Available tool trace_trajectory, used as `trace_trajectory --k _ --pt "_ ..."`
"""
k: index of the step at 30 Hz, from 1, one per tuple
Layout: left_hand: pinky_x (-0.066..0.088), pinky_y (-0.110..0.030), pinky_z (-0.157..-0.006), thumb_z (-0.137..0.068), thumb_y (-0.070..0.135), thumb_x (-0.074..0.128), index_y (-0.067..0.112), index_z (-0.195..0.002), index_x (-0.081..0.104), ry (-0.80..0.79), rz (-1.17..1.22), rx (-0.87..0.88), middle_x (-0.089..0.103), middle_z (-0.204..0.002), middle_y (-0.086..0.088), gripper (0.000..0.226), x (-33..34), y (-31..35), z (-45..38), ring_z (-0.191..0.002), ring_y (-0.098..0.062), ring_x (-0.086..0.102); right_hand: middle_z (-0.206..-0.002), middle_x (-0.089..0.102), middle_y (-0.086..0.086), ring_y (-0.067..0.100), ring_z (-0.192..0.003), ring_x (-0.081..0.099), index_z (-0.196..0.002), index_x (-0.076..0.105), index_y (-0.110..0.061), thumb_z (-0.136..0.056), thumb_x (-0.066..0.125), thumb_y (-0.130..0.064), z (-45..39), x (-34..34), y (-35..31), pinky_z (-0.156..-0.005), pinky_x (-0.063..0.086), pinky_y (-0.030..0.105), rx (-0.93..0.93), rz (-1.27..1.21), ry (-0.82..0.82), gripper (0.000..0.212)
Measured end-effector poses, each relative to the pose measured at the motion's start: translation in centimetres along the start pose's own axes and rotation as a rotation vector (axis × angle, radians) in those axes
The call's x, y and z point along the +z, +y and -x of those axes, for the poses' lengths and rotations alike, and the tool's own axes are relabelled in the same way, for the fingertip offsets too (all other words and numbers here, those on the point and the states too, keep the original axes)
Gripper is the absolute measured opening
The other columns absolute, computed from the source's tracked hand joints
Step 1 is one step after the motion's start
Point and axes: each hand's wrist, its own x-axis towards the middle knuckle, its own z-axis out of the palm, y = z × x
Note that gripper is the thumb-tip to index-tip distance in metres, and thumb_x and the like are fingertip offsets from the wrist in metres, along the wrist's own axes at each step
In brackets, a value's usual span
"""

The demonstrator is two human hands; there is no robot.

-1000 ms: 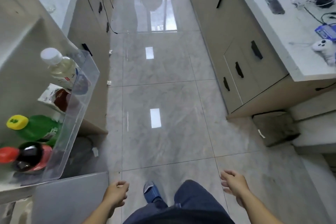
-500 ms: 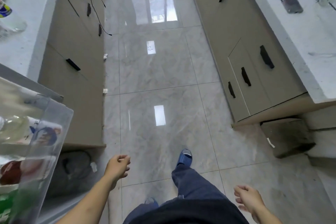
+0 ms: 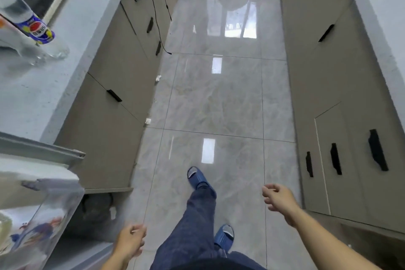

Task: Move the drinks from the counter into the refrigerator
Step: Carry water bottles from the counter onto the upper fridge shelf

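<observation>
Hands both empty and loosely curled: my right hand (image 3: 277,199) has swung forward, left hand (image 3: 131,240) back; clear blue-labelled plastic bottle (image 3: 26,22) now nearer.

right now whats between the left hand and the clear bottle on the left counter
In the head view, the open fridge door's clear shelf and a bare stretch of grey counter lie between the empty left hand and the clear bottle.

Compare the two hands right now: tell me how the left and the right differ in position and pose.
The left hand hangs low, near the clear fridge door bin, while the right hand is swung further forward, toward the cabinets on the right. More of the forearm shows behind the right hand than the left hand. Both have loosely curled fingers and hold nothing; no drink is being carried.
</observation>
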Motion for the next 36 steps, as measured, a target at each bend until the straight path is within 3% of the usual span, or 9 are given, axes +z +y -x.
trace_trajectory --k 5,8,12,17,20,22,28,33,36 --pt "0.042 -0.026 -0.060 -0.093 0.010 0.062 0.009 -0.081 0.060 0.022 0.055 -0.111 0.063 -0.074 -0.014 0.012 1.2 4.2 -4.4 -0.059 -0.023 0.051 -0.072 0.054 0.002 0.016 -0.056 0.045 -0.102 0.063 -0.008 -0.091 0.062 -0.013 -5.2 1.5 -9.6 -0.051 0.038 0.026 -0.055 0.088 -0.066 0.012" --pt "0.040 -0.025 -0.058 -0.090 0.010 0.056 0.013 -0.072 0.056 -0.012 0.061 -0.160 0.058 -0.069 -0.008 0.018 1.3 8.7 -6.2 -0.060 -0.022 0.048 -0.075 0.057 0.004 0.017 -0.060 0.048 -0.100 0.062 -0.011 -0.092 0.062 -0.015 -7.2 2.0 -15.2 -0.053 0.041 0.027 -0.067 0.184 -0.065 0.009" --pt "0.055 -0.034 -0.067 -0.089 0.020 0.058 0.015 -0.092 0.066 -0.015 0.173 -0.085 0.071 -0.089 -0.007 0.010 1.2 16.8 -7.9 -0.073 -0.023 0.063 -0.075 0.060 0.004 0.017 -0.062 0.051 -0.096 0.064 -0.014 -0.092 0.063 -0.017 -9.8 3.4 -22.5 -0.054 0.043 0.028 -0.126 0.331 -0.089 0.006" --pt "0.051 -0.027 -0.059 -0.093 0.031 0.055 0.019 -0.098 0.066 0.018 0.370 0.002 0.068 -0.090 -0.004 0.017 0.0 25.5 -8.9 -0.074 -0.016 0.062 -0.085 0.066 0.008 0.020 -0.070 0.058 -0.099 0.062 -0.017 -0.095 0.063 -0.025 -13.5 5.1 -29.4 -0.058 0.048 0.029 -0.179 0.534 -0.150 0.009" --pt "0.052 -0.027 -0.060 -0.095 0.028 0.057 0.016 -0.097 0.065 0.072 0.505 0.028 0.068 -0.090 -0.003 0.015 -0.8 28.8 -9.4 -0.073 -0.015 0.062 -0.072 0.057 0.008 0.021 -0.061 0.048 -0.088 0.060 -0.008 -0.094 0.063 -0.020 -16.5 5.8 -33.3 -0.050 0.037 0.024 -0.180 0.645 -0.207 0.014" --pt "0.052 -0.026 -0.059 -0.096 0.024 0.057 0.015 -0.095 0.064 0.129 0.590 0.025 0.069 -0.088 -0.004 0.012 -1.2 30.2 -9.5 -0.071 -0.015 0.061 -0.068 0.049 0.007 0.020 -0.059 0.041 -0.082 0.056 -0.011 -0.094 0.061 -0.017 -18.3 6.4 -35.9 -0.050 0.029 0.022 -0.183 0.730 -0.237 0.015" --pt "0.059 -0.037 -0.073 -0.097 0.029 0.057 0.023 -0.098 0.059 0.319 0.671 -0.177 0.068 -0.097 -0.006 0.006 -1.2 30.4 -7.8 -0.088 -0.023 0.068 -0.066 0.058 0.012 0.021 -0.052 0.047 -0.092 0.063 -0.003 -0.091 0.066 -0.014 -23.2 10.2 -44.5 -0.048 0.035 0.022 -0.221 0.944 -0.300 0.012" --pt "0.056 -0.035 -0.065 -0.097 0.026 0.060 0.012 -0.104 0.061 0.405 0.776 -0.409 0.069 -0.093 -0.010 0.016 1.2 30.3 -6.1 -0.080 -0.026 0.067 -0.072 0.056 0.012 0.022 -0.059 0.046 -0.095 0.063 -0.005 -0.095 0.062 -0.015 -26.7 15.8 -52.4 -0.050 0.034 0.022 -0.335 1.093 -0.435 0.010" --pt "0.059 -0.041 -0.073 -0.096 0.026 0.062 0.013 -0.102 0.061 0.453 0.859 -0.520 0.069 -0.090 -0.013 0.015 3.3 30.8 -4.8 -0.084 -0.031 0.068 -0.081 0.058 0.013 0.025 -0.063 0.048 -0.105 0.063 -0.006 -0.096 0.062 -0.017 -27.9 19.4 -55.5 -0.052 0.036 0.023 -0.385 1.170 -0.479 0.014"
